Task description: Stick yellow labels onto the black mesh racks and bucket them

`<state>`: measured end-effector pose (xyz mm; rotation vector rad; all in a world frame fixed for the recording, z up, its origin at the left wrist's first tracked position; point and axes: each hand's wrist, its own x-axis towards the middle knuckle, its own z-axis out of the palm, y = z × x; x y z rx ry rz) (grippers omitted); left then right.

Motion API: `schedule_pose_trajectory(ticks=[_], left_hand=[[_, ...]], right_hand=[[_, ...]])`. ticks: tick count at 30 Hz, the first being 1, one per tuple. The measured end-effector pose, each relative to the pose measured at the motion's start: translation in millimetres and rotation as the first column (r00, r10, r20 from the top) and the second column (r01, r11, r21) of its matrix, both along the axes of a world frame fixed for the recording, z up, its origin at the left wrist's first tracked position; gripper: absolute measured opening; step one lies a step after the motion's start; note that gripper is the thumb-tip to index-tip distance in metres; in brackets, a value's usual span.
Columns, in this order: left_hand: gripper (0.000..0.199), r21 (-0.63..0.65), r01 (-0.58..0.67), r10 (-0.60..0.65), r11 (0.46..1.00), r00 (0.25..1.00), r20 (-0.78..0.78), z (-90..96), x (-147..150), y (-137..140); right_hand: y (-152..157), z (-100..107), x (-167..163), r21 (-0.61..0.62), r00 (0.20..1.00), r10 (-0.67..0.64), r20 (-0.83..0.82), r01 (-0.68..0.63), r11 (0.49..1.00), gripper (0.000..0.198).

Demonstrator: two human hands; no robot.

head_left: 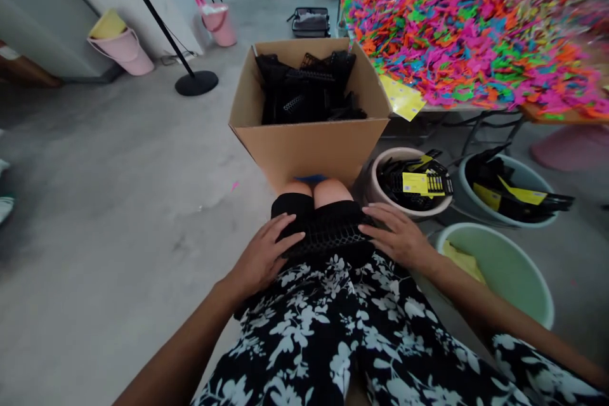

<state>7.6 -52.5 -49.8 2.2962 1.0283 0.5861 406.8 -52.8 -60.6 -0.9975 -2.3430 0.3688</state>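
Across my lap lies a black plastic piece with a honeycomb lattice point(333, 238), dark against the black shorts. At its left end rests my left hand point(269, 250), fingers stretched out and apart. My right hand point(397, 235) lies on the other end, its fingers also spread. The thumbs are mostly hidden, and the outline of the piece blends into the clothing. Just beyond my knees stands an open cardboard box point(314, 146) with several similar black lattice pieces point(304, 92) heaped inside.
To my right stand a pink bucket point(373, 181) and a blue bucket point(552, 216), both holding black pieces with yellow cards, and a green tub point(518, 273) containing something yellow. A table behind carries a large heap of colourful plastic bits point(457, 32). A black stand base point(196, 83) is at left.
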Motion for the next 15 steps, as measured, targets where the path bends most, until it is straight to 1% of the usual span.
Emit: schedule_pose_trajectory(ticks=[1, 3, 5, 6, 8, 10, 12, 13, 14, 15], left_hand=[[0.056, -0.012, 0.028, -0.029, 1.0, 0.998, -0.059, -6.7, -1.6, -6.0], [0.07, -0.067, 0.053, -0.061, 0.996, 0.99, -0.13, -16.5, -1.7, -16.1], [0.084, -0.092, 0.024, -0.037, 0.995, 0.989, -0.141, -21.5, 2.2, -21.5], [0.089, -0.079, -0.004, -0.007, 0.997, 0.991, -0.136, -22.7, 5.4, -22.1], [0.096, -0.012, -0.058, 0.056, 0.998, 0.989, -0.137, -23.8, 13.1, -20.4], [0.103, 0.066, -0.063, 0.074, 0.996, 0.981, -0.179, -24.8, 19.6, -17.3], [0.104, 0.136, -0.019, 0.054, 0.991, 0.965, -0.255, -28.2, 20.5, -13.7], [0.107, 0.172, -0.018, 0.069, 0.985, 0.954, -0.292, -31.7, 17.9, -11.1], [0.109, 0.219, -0.023, 0.093, 0.976, 0.945, -0.315, -36.5, 13.8, -7.4], [0.111, 0.259, -0.022, 0.109, 0.966, 0.938, -0.328, -42.2, 8.6, -2.7]], right_hand=[[-6.5, -10.4, 0.8, 0.009, 0.997, 0.012, 0.078, -0.013, 1.0, 0.049], [-17.4, -27.0, 0.1, -0.016, 0.98, 0.055, 0.191, -0.053, 0.998, 0.059], [-24.0, -35.1, -2.6, -0.029, 0.971, 0.067, 0.228, -0.062, 0.998, 0.071], [-25.8, -35.7, -4.3, -0.021, 0.974, 0.049, 0.222, -0.045, 0.999, 0.076], [-27.0, -31.3, -8.2, -0.003, 0.979, 0.006, 0.202, -0.005, 1.0, 0.082], [-23.7, -22.3, -12.2, 0.001, 0.983, 0.017, 0.184, -0.017, 1.0, 0.089], [-9.5, -13.0, -13.7, 0.005, 0.985, 0.067, 0.159, -0.068, 0.998, 0.09], [4.5, -8.7, -11.9, 0.021, 0.99, 0.055, 0.127, -0.058, 0.998, 0.085], [23.9, -4.4, -7.3, 0.037, 0.997, -0.003, 0.075, 0.0, 0.999, 0.075], [48.5, 0.5, 0.6, 0.039, 0.993, -0.116, 0.0, 0.115, 0.993, 0.063]])
